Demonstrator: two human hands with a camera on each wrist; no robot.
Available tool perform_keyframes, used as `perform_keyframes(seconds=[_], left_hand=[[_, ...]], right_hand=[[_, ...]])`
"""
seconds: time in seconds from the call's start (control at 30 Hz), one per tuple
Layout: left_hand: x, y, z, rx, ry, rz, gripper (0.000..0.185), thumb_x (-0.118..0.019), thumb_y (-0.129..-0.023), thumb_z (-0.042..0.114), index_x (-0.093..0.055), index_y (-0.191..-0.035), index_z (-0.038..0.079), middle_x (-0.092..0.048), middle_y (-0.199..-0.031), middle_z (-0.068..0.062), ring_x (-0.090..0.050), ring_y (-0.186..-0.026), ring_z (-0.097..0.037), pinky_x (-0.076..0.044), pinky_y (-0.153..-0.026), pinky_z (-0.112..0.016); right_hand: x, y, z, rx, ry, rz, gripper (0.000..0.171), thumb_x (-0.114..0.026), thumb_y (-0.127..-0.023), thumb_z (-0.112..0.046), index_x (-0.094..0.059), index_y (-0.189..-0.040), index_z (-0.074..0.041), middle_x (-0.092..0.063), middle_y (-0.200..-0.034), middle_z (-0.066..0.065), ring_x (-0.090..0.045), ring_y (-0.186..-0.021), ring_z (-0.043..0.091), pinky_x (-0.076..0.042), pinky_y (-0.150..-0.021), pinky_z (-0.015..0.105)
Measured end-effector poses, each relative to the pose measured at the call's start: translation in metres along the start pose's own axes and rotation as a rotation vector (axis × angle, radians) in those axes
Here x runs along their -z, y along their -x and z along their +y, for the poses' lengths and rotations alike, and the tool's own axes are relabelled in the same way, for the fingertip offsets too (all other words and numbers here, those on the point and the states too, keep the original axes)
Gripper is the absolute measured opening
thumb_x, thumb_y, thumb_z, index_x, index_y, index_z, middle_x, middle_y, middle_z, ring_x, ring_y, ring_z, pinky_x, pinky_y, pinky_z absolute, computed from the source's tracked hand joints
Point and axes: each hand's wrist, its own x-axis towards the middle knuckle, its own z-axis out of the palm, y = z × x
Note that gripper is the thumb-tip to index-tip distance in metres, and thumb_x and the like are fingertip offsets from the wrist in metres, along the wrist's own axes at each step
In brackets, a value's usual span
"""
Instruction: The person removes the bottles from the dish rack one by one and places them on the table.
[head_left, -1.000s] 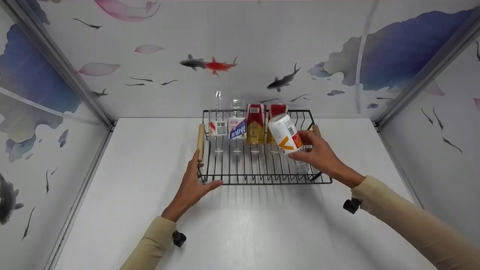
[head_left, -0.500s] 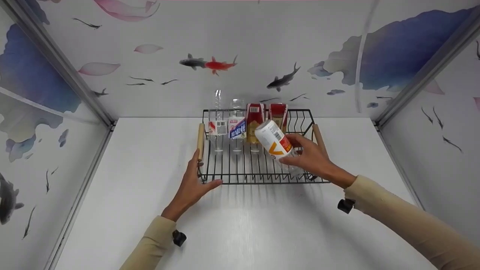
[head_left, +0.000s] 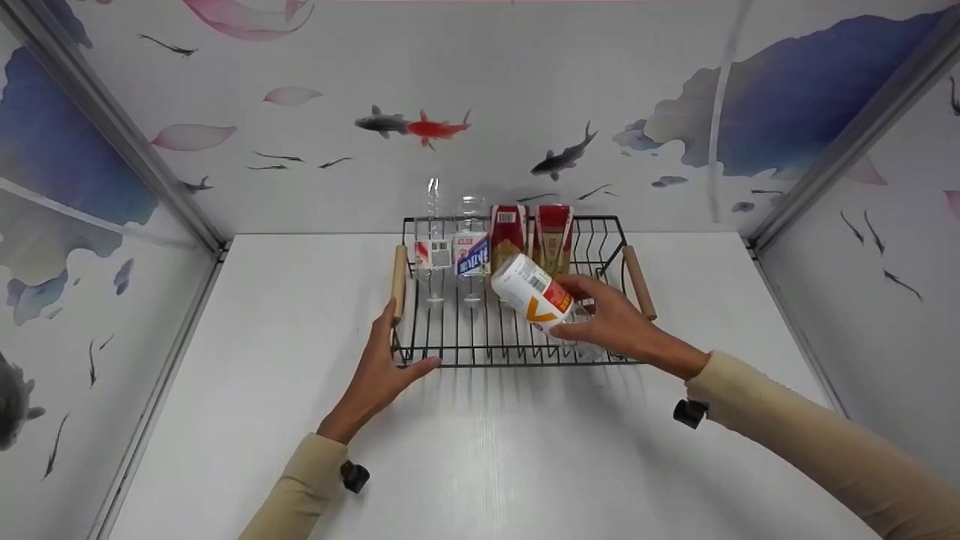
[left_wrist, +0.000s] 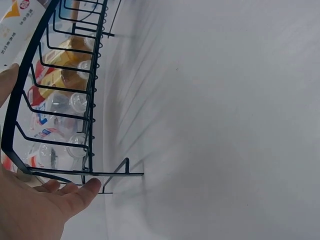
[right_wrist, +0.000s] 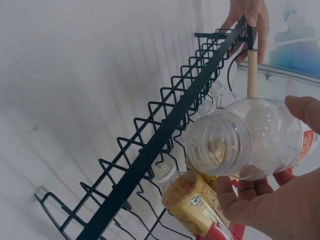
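My right hand (head_left: 607, 319) holds a clear wide-mouthed plastic bottle (head_left: 529, 289) with a white, orange and red label. The bottle is tilted over the wire basket (head_left: 480, 366), its base toward the upper left. In the right wrist view its uncapped mouth (right_wrist: 215, 145) points toward the camera. Thumb and fingers of my left hand (head_left: 386, 364) grip the basket's front left corner. Inside stand two clear bottles, one with a red-and-white label (head_left: 433, 255) and one with a blue-and-white label (head_left: 472, 256). Beside them are two red-and-yellow bottles (head_left: 553, 240), necks down.
Wooden handles, left (head_left: 399, 285) and right (head_left: 639, 285), flank the black basket. It stands on a white table (head_left: 480, 457) against a back wall (head_left: 480, 60) painted with fish. Side walls with metal-edged corners enclose the table.
My right hand has moved left and slightly down with the bottle, which now tilts further over. The right red-and-yellow bottle and right handle have come into fuller view. My left hand keeps its place.
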Motion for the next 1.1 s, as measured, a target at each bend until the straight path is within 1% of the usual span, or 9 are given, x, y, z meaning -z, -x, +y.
perform_keyframes(seconds=[0.13, 0.23, 0.33, 0.47, 0.63, 0.77, 0.87, 0.97, 1.1], left_hand=[[0.002, -0.001, 0.002, -0.016, -0.012, 0.008, 0.122, -0.092, -0.092, 0.043, -0.01, -0.178, 0.014, -0.025, -0.177, -0.021, -0.028, -0.164, -0.041, -0.034, -0.126, -0.068], [0.003, 0.001, 0.004, -0.031, -0.007, 0.012, 0.118, -0.091, -0.093, 0.039, -0.012, -0.177, 0.012, -0.024, -0.178, -0.02, -0.028, -0.163, -0.04, -0.038, -0.125, -0.066], [0.006, 0.002, 0.007, -0.047, 0.001, 0.007, 0.116, -0.091, -0.094, 0.035, -0.014, -0.177, 0.01, -0.023, -0.178, -0.019, -0.029, -0.163, -0.04, -0.038, -0.125, -0.065], [0.011, 0.005, 0.012, -0.065, -0.011, -0.001, 0.115, -0.091, -0.093, 0.038, -0.017, -0.176, 0.008, -0.023, -0.177, -0.019, -0.032, -0.162, -0.039, -0.039, -0.125, -0.063], [0.017, 0.006, 0.016, -0.107, -0.055, -0.001, 0.113, -0.091, -0.093, 0.041, -0.021, -0.174, 0.005, -0.024, -0.175, -0.02, -0.035, -0.16, -0.039, -0.038, -0.126, -0.063], [0.02, 0.008, 0.023, -0.132, -0.101, 0.003, 0.109, -0.091, -0.094, 0.038, -0.024, -0.174, 0.004, -0.028, -0.172, -0.021, -0.036, -0.158, -0.04, -0.033, -0.127, -0.068], [0.021, 0.01, 0.029, -0.145, -0.133, -0.004, 0.107, -0.09, -0.095, 0.037, -0.026, -0.174, 0.004, -0.026, -0.175, -0.021, -0.034, -0.16, -0.041, -0.031, -0.127, -0.071], [0.02, 0.013, 0.036, -0.164, -0.164, -0.024, 0.107, -0.09, -0.095, 0.038, -0.026, -0.174, 0.006, -0.022, -0.178, -0.02, -0.031, -0.162, -0.041, -0.033, -0.126, -0.071], [0.02, 0.015, 0.045, -0.215, -0.211, -0.051, 0.106, -0.09, -0.095, 0.039, -0.028, -0.174, 0.006, -0.022, -0.178, -0.02, -0.028, -0.163, -0.041, -0.034, -0.126, -0.069]], right_hand=[[0.0, 0.002, 0.0, 0.009, 0.005, -0.01, 0.077, -0.092, -0.092, -0.02, -0.054, -0.158, -0.007, -0.063, -0.147, 0.01, -0.061, -0.129, 0.031, -0.053, -0.113, 0.06], [0.001, 0.003, 0.0, 0.011, 0.009, -0.017, 0.077, -0.092, -0.092, -0.021, -0.054, -0.158, -0.008, -0.063, -0.147, 0.01, -0.061, -0.129, 0.031, -0.053, -0.113, 0.059], [0.002, 0.005, -0.001, 0.014, 0.0, -0.026, 0.077, -0.092, -0.092, -0.018, -0.054, -0.157, -0.006, -0.062, -0.147, 0.011, -0.06, -0.13, 0.032, -0.052, -0.113, 0.06], [0.004, 0.007, -0.003, 0.019, -0.003, -0.039, 0.077, -0.092, -0.092, -0.015, -0.054, -0.158, -0.005, -0.062, -0.146, 0.012, -0.06, -0.13, 0.032, -0.053, -0.112, 0.058], [0.005, 0.008, -0.007, 0.027, 0.022, -0.055, 0.078, -0.092, -0.091, -0.016, -0.054, -0.159, -0.004, -0.063, -0.146, 0.011, -0.061, -0.13, 0.03, -0.054, -0.112, 0.056], [0.006, 0.008, -0.009, 0.029, 0.037, -0.071, 0.08, -0.092, -0.091, -0.017, -0.053, -0.159, -0.004, -0.063, -0.147, 0.011, -0.061, -0.13, 0.031, -0.054, -0.112, 0.059], [0.007, 0.008, -0.01, 0.03, 0.049, -0.091, 0.08, -0.093, -0.091, -0.018, -0.054, -0.159, -0.005, -0.062, -0.146, 0.011, -0.06, -0.13, 0.032, -0.054, -0.112, 0.06], [0.007, 0.009, -0.01, 0.037, 0.069, -0.117, 0.079, -0.093, -0.091, -0.019, -0.055, -0.159, -0.005, -0.063, -0.145, 0.011, -0.06, -0.129, 0.032, -0.055, -0.111, 0.059], [0.007, 0.009, -0.011, 0.057, 0.101, -0.154, 0.078, -0.092, -0.091, -0.018, -0.055, -0.159, -0.004, -0.063, -0.144, 0.011, -0.06, -0.129, 0.032, -0.055, -0.109, 0.057]])
